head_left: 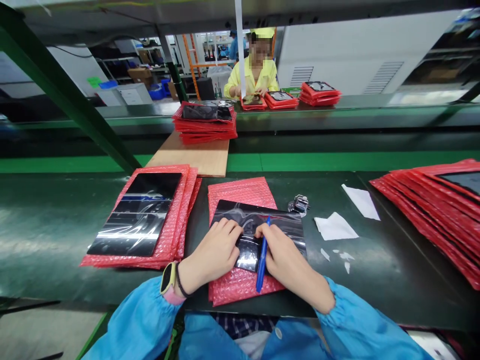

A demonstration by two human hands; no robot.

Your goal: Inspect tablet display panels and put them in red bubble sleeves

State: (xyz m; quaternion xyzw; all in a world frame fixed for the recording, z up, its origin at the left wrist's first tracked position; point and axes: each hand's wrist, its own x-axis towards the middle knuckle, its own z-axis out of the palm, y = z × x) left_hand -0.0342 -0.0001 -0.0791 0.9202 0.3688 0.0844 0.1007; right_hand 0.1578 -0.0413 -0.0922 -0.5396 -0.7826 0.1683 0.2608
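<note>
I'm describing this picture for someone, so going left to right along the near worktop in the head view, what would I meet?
The black panel on the left, the left hand, the right hand holding a blue pen, the nearer white paper, the red bubble-wrap stack on the right.

The dark green workbench (393, 280) carries a red bubble-wrap pouch (242, 191) mid-front, pouch stacks (423, 200) either side, white papers (336, 227), small scraps (346, 256), and a shiny object (300, 204), kind unclear.

No lettering, label, brand, number or sign can be read here.
</note>
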